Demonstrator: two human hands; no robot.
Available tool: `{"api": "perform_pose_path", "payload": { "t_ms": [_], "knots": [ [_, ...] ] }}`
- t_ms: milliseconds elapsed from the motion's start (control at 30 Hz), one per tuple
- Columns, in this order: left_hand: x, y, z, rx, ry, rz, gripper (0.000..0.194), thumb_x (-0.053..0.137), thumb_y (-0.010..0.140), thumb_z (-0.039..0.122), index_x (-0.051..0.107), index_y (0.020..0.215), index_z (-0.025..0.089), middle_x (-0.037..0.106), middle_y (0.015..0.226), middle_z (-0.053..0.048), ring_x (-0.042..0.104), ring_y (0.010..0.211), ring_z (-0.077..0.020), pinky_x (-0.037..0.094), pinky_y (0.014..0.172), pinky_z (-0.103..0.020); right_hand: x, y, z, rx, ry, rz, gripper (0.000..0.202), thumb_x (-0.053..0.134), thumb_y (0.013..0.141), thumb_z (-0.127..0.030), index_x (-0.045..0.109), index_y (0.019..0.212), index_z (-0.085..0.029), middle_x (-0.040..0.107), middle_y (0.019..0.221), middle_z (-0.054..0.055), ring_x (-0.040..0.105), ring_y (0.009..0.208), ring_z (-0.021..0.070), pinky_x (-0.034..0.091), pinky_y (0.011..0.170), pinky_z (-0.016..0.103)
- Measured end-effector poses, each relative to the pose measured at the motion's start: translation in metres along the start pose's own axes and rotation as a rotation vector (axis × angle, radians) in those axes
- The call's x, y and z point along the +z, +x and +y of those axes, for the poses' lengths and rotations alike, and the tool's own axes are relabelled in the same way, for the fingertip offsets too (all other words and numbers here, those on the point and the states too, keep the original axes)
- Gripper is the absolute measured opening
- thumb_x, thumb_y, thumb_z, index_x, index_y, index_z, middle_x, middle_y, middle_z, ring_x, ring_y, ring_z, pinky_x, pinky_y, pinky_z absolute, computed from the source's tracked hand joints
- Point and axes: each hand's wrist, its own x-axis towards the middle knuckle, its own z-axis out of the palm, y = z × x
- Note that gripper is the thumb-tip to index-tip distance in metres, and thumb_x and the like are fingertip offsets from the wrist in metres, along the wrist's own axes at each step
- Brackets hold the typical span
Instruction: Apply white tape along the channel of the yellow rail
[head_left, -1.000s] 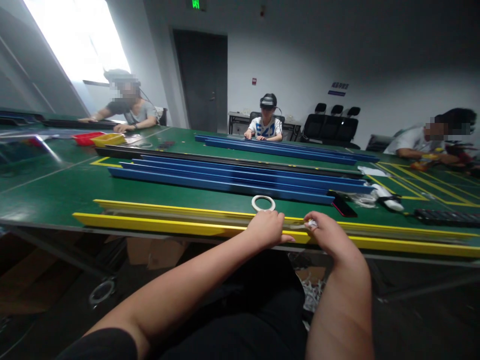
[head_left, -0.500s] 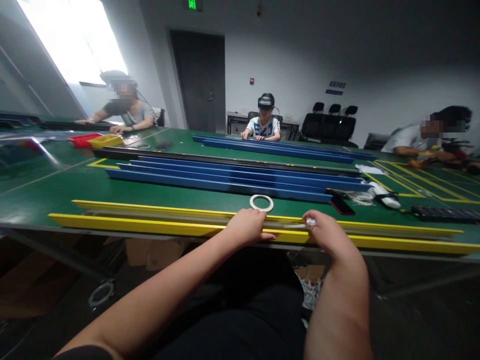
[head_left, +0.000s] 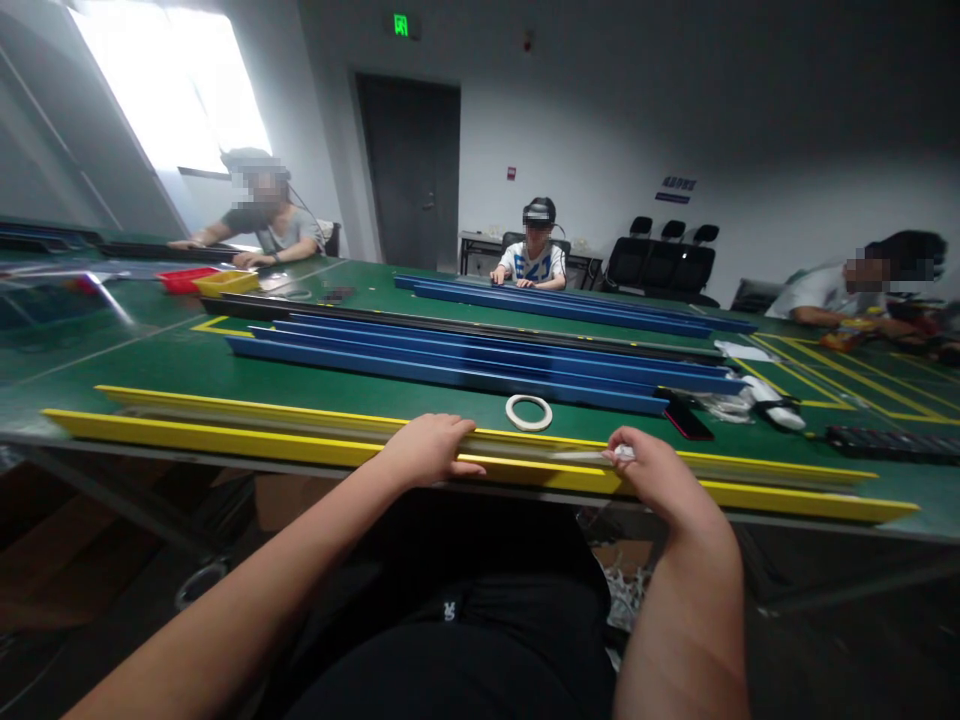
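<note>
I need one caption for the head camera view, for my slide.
Left hand on a yellow channel, right hand pinching a white strip, a white ring lying beyond.

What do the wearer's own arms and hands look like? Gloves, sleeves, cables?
Left hand and right hand: both bare, no gloves. Forearms uncovered as far as the frame shows; no sleeves, watch, bands or cables visible on them. Any rings or small markings are too small to tell.
</note>
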Motion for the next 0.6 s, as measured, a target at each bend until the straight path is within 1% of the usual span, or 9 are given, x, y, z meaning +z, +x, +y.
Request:
{"api": "perform_pose_path", "payload": {
  "t_ms": [167,333,400,500,567,600],
  "knots": [
    [-0.002,-0.012,-0.027,-0.034,-0.003,-0.010,0.071,0.055,0.072,0.073,0.055,0.126,0.026,0.067,0.111,-0.008,0.061,0.105,-0.0279,0.044,0.089,-0.036,0.001,0.001,0.004,-0.006,0.006,0.011,0.024,0.050,0.077,-0.017,0.067,0.094,-0.022,0.070,0.091,0.004,0.060,0.083,0.0179,0.041,0.070,0.026],
    [-0.006,-0.023,-0.053,-0.070,-0.017,-0.033,0.072,0.057,0.072,0.071,0.054,0.128,0.026,0.065,0.120,-0.007,0.059,0.110,-0.0272,0.042,0.094,-0.034,0.004,0.005,0.009,-0.034,0.011,0.037,0.035,0.046,0.073,-0.009,0.067,0.097,-0.022,0.069,0.099,0.005,0.060,0.090,0.0184,0.041,0.076,0.026],
    [-0.008,-0.027,-0.061,-0.082,-0.020,-0.043,0.072,0.057,0.072,0.070,0.054,0.129,0.025,0.064,0.122,-0.008,0.058,0.112,-0.0270,0.042,0.095,-0.034,0.005,0.006,0.009,-0.060,0.020,0.053,0.031,0.046,0.075,-0.011,0.067,0.096,-0.021,0.068,0.100,0.006,0.059,0.092,0.0186,0.041,0.076,0.026],
    [-0.010,-0.030,-0.069,-0.105,-0.035,-0.067,0.074,0.058,0.071,0.070,0.054,0.130,0.025,0.063,0.124,-0.007,0.058,0.112,-0.0271,0.041,0.097,-0.034,0.004,0.006,0.007,-0.056,0.012,0.040,0.018,0.049,0.082,-0.026,0.065,0.089,-0.020,0.067,0.092,0.006,0.059,0.085,0.0191,0.041,0.071,0.027],
    [-0.011,-0.031,-0.070,-0.106,-0.040,-0.071,0.075,0.058,0.070,0.070,0.054,0.131,0.025,0.063,0.125,-0.008,0.057,0.113,-0.0273,0.041,0.097,-0.034,0.002,0.006,0.004,-0.034,-0.006,0.035,0.020,0.051,0.083,-0.036,0.064,0.085,-0.020,0.067,0.086,0.005,0.058,0.079,0.0192,0.039,0.066,0.027],
    [-0.011,-0.031,-0.070,-0.101,-0.039,-0.069,0.075,0.058,0.071,0.070,0.054,0.131,0.024,0.063,0.125,-0.008,0.058,0.113,-0.0274,0.041,0.097,-0.034,0.001,0.005,0.003,-0.024,-0.009,0.035,0.021,0.052,0.083,-0.038,0.064,0.084,-0.020,0.067,0.084,0.005,0.057,0.077,0.0189,0.038,0.064,0.027]
  ]
}}
